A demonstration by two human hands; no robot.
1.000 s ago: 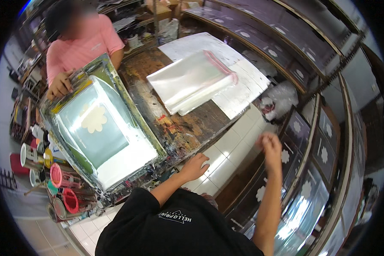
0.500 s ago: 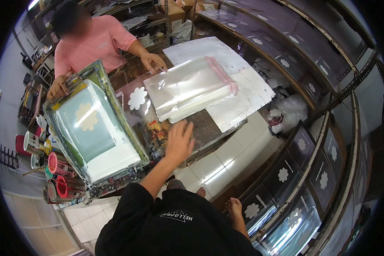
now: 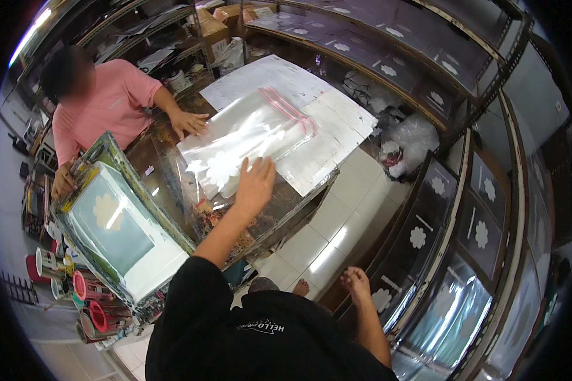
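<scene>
My left hand (image 3: 255, 185) reaches over the table with its fingertips at the near edge of a clear plastic bag (image 3: 200, 187) printed with a white flower shape. The fingers appear to pinch the thin film, though their grip is partly hidden. The printed bag lies over a stack of clear bags (image 3: 245, 120) with a pink strip along the far end. My right hand (image 3: 356, 279) hangs at my right side near the drying rack, fingers curled, nothing visible in them. Across the table, a co-worker's hand (image 3: 189, 122) rests on the stack's edge.
A framed printing screen (image 3: 165, 251) stands tilted at the left, held by the co-worker's other hand. Ink tubs (image 3: 90, 286) sit beside it. White board (image 3: 337, 120) lies under the stack. Racks (image 3: 451, 235) with printed sheets stand to my right and behind the table.
The view has turned right. The flower-printed bag has shifted right from the table onto the stack. My left hand has moved farther over the table; my right hand has risen slightly.
</scene>
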